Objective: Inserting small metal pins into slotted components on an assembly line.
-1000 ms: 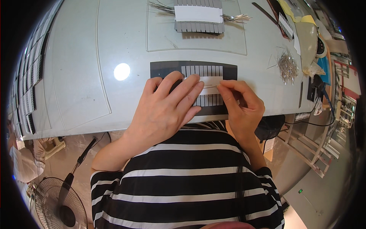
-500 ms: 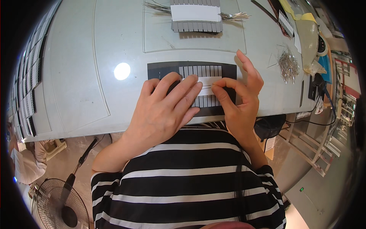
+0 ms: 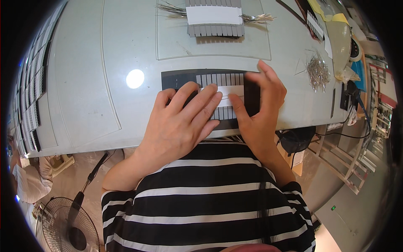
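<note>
A grey slotted card (image 3: 224, 113) with a white band (image 3: 234, 90) across its middle lies on a black board (image 3: 179, 79) near the table's front edge. My left hand (image 3: 174, 115) rests over the card's left part, fingers stretched out and tips on the white band. On the band's right part lies the thumb of my right hand (image 3: 263, 115); its other fingers are lifted and spread, slightly blurred. Thin dark lines run along the band between the hands; whether they are wires or edges I cannot tell. My left hand hides the card's left side.
Beyond the board sits a stack of similar grey cards (image 3: 215, 30) with thin metal wires (image 3: 257, 19) sticking out at both sides. A loose pile of wires (image 3: 317, 72) lies to the right. Rows of slotted cards (image 3: 31, 88) line the left edge. A fan (image 3: 69, 227) stands lower left.
My right hand's thumb and forefinger have parted from their pinch at the white band. The forefinger has lifted away, and the thumb has shifted slightly left. My left hand has stayed in place.
</note>
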A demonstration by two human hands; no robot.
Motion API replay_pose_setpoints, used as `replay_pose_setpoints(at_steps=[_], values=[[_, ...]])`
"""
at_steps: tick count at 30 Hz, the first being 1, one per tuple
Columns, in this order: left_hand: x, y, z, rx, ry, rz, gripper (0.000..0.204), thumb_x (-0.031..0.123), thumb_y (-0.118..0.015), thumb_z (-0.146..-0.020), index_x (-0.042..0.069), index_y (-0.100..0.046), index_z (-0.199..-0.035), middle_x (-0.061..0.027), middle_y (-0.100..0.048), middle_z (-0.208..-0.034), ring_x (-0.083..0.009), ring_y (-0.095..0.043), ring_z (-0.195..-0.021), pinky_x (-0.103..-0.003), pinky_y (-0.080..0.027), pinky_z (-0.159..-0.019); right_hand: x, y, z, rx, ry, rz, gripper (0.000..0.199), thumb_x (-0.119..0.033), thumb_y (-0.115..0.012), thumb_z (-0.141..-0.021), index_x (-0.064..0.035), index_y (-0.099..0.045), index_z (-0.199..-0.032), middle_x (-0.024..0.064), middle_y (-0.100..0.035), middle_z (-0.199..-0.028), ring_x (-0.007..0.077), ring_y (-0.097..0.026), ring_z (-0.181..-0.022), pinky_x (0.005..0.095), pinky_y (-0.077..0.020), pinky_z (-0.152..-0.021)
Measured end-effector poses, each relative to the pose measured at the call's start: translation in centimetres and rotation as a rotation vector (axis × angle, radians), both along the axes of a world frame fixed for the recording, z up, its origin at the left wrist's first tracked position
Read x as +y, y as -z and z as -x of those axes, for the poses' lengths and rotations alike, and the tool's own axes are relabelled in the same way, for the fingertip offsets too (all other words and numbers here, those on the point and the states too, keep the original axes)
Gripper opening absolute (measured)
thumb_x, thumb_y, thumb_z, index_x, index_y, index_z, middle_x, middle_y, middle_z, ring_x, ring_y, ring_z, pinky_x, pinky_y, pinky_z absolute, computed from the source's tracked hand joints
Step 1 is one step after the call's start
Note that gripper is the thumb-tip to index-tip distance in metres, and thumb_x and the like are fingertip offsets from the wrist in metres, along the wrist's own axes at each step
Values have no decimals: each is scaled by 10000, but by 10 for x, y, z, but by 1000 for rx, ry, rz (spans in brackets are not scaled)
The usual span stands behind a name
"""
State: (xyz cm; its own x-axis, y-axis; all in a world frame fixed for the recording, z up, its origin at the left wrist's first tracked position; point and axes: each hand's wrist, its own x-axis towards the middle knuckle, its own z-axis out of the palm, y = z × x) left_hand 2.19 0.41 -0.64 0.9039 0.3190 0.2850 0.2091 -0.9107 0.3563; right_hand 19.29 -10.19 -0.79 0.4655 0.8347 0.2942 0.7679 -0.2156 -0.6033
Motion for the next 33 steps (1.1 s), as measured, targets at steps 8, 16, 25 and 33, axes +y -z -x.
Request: replay_pose_setpoints(at_steps=[8,16,25,33], values=[[1,-2,-1,-7,-5,-5,467,281,-714,-864,33,-627,-1250,-52,-561,-1323,-244,-513,-1142,-383,-395,-880,10,8,-9,-49,0,4,614,-141,-769,-839,-34,-460,-1359,125,-488,-1379,282,-431,-1155,382,-352,-1026],[0,1,-3,-8,-23,-23,475,285,-723,-855,44,-624,-1252,-46,-565,-1319,-245,-519,-1142,-383,-397,-883,1,6,-9,-189,-98,15,642,-270,-780,-839,-34,-474,-1351,157,-505,-1334,362,-447,-1206,465,-341,-1016],[-2,-9,11,83,36,7,671,474,-726,-797,79,-585,-1321,-57,-565,-1354,-271,-526,-1194,-436,-387,-965,-11,4,-27,9,-59,-109,581,-231,-766,-876,-8,-485,-1333,169,-552,-1310,357,-484,-1192,447,-367,-1033],[0,-4,68,32,17,-346,539,239,-727,-835,123,-594,-1344,-37,-615,-1324,-214,-579,-1211,-452,-388,-1013,-16,6,-35,90,-88,-91,591,-282,-726,-917,16,-469,-1359,183,-555,-1305,343,-478,-1205,435,-382,-1046]])
